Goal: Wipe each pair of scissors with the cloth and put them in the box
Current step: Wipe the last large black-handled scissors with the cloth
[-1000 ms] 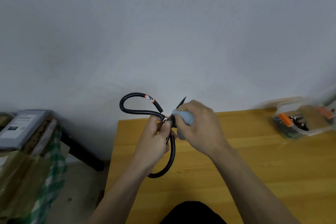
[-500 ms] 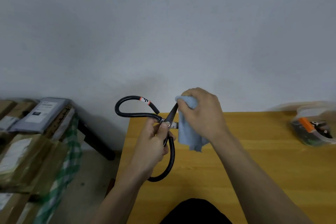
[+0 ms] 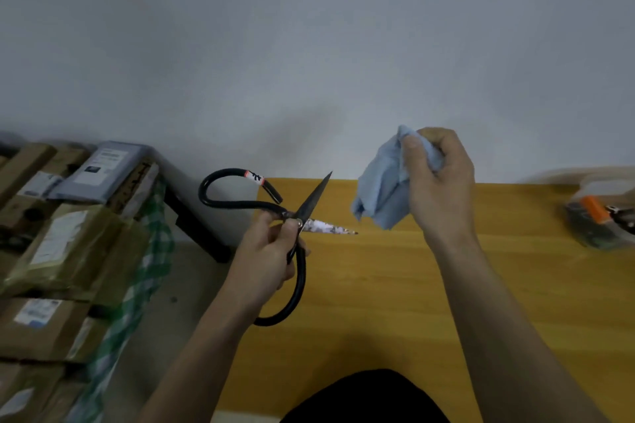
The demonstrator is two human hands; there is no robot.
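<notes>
The left hand (image 3: 266,252) grips the black-handled scissors (image 3: 295,216) near the pivot, fingers curled round the lower loop, blades spread wide in the air above the near-left corner of the wooden table (image 3: 395,285) — one dark blade pointing up and away, the other, mottled and pale, pointing right. Over to the right hand (image 3: 438,178), raised and clutching the bunched blue cloth (image 3: 381,189), now clear of both blades. At the far right edge sits the clear plastic box (image 3: 598,213) with an orange-handled tool already inside, well apart from the action. To wipe well, I'd say pinch the cloth over one blade near the pivot and draw outward to the tip, fingers on the flats, away from the edge, then repeat on the second blade. Compared with half a second ago, the cloth has lifted off the upper blade and swung right, the blades have opened wider, and the lower blade now shows bare.
</notes>
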